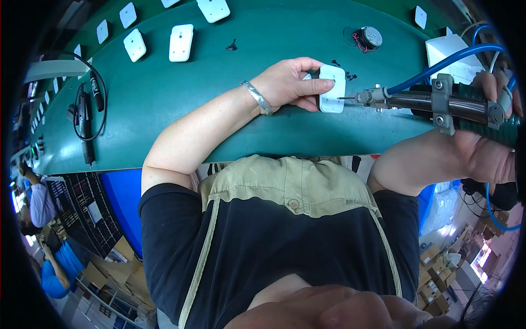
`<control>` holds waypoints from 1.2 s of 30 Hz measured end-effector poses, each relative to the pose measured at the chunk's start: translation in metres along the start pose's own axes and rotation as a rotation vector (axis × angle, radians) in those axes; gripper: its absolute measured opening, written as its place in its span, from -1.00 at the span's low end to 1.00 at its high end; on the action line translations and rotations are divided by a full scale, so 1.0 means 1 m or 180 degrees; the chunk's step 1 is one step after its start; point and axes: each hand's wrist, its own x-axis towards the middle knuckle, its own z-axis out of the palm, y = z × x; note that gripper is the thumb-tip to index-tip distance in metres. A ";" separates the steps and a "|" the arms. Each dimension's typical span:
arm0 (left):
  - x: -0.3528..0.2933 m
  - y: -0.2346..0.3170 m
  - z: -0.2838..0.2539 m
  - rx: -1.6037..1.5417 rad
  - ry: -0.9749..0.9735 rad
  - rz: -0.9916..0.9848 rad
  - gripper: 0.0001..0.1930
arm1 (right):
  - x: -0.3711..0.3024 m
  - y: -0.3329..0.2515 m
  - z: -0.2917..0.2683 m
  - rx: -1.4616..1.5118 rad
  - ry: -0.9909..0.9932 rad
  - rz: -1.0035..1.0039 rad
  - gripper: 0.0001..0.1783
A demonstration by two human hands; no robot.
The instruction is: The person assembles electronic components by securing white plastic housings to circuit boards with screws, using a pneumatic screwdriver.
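Observation:
My left hand [293, 85] is closed on a white rounded plastic housing [332, 98], its thumb lying across the face and its fingers around a dark side edge. At the right, my right hand [485, 86] wraps round a thick-bodied powered screwdriver [416, 101] that lies almost level. A blue air hose [455, 56] runs into its metal nose. The thin bit [346, 98] reaches the housing's face near its right edge; whether it sits in a hole I cannot tell. Small dark screws [350, 75] lie just beyond the housing.
More white housings [181, 43] stand along the far left of the green table [246, 137]. A second pile of screws [232, 45] lies farther back. A round motor-like part [371, 37] with red wires is at the back right. A corded black screwdriver [85, 123] lies left.

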 end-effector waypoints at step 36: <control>0.010 0.006 -0.021 -0.0114 0.0685 0.0826 -0.65 | 0.000 -0.002 0.059 -0.1246 -0.0050 -0.0075 -0.39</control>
